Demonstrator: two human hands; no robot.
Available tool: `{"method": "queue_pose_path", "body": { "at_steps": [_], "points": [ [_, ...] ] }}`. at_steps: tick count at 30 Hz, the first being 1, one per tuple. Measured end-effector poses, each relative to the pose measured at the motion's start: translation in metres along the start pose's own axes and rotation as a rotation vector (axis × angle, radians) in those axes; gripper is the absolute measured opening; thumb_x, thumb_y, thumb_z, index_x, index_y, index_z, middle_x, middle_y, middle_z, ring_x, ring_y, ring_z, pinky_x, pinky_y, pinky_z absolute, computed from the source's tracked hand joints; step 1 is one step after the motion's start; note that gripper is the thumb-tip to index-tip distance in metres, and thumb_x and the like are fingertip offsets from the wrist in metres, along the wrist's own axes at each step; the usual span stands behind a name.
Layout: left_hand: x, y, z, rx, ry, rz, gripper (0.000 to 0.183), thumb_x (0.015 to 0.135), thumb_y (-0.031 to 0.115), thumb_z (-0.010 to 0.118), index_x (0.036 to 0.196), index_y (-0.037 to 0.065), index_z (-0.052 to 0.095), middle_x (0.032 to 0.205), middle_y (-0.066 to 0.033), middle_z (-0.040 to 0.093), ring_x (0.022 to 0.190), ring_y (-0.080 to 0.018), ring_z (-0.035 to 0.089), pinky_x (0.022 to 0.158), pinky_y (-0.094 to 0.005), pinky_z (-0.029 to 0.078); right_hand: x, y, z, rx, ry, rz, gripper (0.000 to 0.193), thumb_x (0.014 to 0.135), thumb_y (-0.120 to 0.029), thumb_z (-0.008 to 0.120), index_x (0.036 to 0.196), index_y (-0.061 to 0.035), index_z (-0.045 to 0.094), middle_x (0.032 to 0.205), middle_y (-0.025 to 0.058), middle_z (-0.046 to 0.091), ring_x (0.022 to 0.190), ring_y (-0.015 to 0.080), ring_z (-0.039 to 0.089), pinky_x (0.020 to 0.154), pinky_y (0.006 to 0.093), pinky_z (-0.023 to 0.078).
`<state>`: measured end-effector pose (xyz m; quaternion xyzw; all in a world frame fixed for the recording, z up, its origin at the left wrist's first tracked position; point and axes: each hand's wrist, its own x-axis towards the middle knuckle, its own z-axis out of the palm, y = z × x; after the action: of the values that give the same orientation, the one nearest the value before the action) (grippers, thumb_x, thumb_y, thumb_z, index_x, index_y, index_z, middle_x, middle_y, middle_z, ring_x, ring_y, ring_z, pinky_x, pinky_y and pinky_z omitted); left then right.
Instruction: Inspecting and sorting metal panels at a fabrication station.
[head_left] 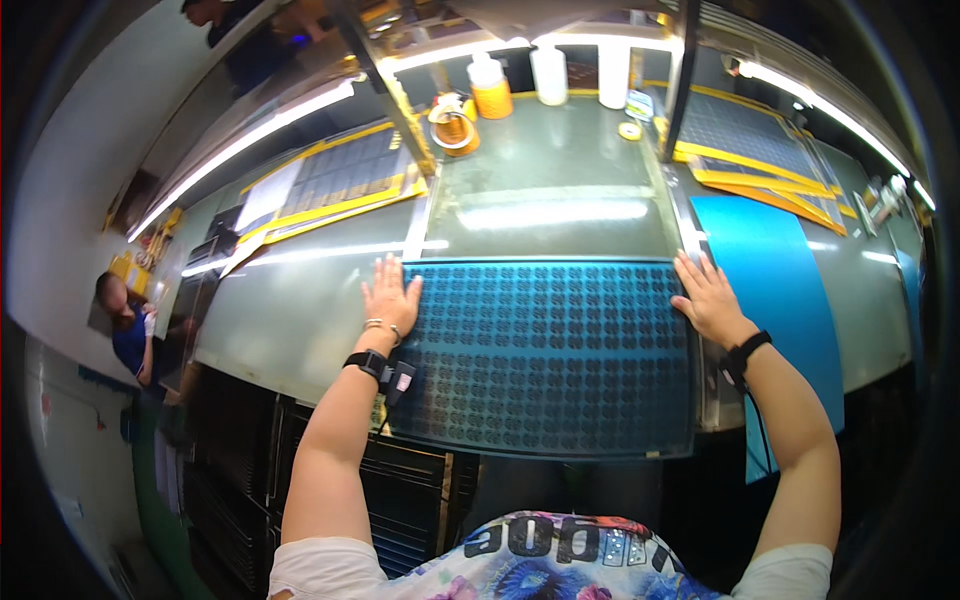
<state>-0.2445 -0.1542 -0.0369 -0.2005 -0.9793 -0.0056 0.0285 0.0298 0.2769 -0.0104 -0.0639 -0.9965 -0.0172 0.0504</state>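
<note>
In front of me lies a blue rectangular sheet patterned with rows of dark round shapes (550, 352), its near edge reaching over the table's front. My left hand (390, 300) rests flat at the sheet's far left corner, fingers spread and pointing away from me. At the far right corner my right hand (712, 298) lies likewise, fingers stretched out and thumb toward the sheet. Neither hand grips anything. A small dark device with a cord (400, 382) sits beside my left wrist, overlapping the sheet's left edge.
Plain blue sheet (775, 290) lies to the right. Yellow-edged framed panels (335, 175) (755, 140) rest at both sides. Bottles (490, 88) and an orange tape roll (455, 132) stand at the back of the table (550, 165). Metal posts (683, 85) rise there. Another person (130, 325) is far left.
</note>
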Motion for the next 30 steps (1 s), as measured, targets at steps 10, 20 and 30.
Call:
{"method": "queue_pose_path", "body": {
  "at_steps": [10,20,30],
  "points": [
    [0.001,0.001,-0.006,0.076,-0.08,-0.127,0.066,0.093,0.05,0.024,0.141,0.006,0.02,0.148,-0.0073,0.017,0.138,-0.0234,0.01,0.108,-0.053,0.009,-0.153,-0.07,-0.054,0.184,-0.143,-0.11,0.078,0.072,-0.046,0.061,0.131,-0.0014,0.038,0.143,0.0126,0.028,0.134,0.0371,0.018,0.106,0.0529,0.018],
    [-0.173,0.129,-0.054,-0.117,-0.184,0.657,0.092,0.076,0.056,0.054,0.137,-0.004,0.021,0.144,-0.0213,0.021,0.135,-0.0344,0.018,0.106,-0.0522,0.016,-0.197,-0.093,-0.017,0.238,0.253,0.058,0.055,0.063,-0.01,0.069,0.116,-0.0072,0.054,0.13,0.0035,0.048,0.126,0.0277,0.035,0.106,0.0472,0.024],
    [-0.186,0.114,-0.126,-0.168,0.638,0.878,0.016,0.077,0.003,0.056,0.092,0.007,0.064,0.086,-0.0074,0.067,0.081,-0.0215,0.065,0.07,-0.032,0.053,-0.172,-0.091,-0.095,0.384,0.627,-0.014,0.04,0.065,-0.012,0.07,0.104,-0.0094,0.062,0.111,0.0024,0.061,0.112,0.0251,0.049,0.099,0.046,0.031]
  ]
}}
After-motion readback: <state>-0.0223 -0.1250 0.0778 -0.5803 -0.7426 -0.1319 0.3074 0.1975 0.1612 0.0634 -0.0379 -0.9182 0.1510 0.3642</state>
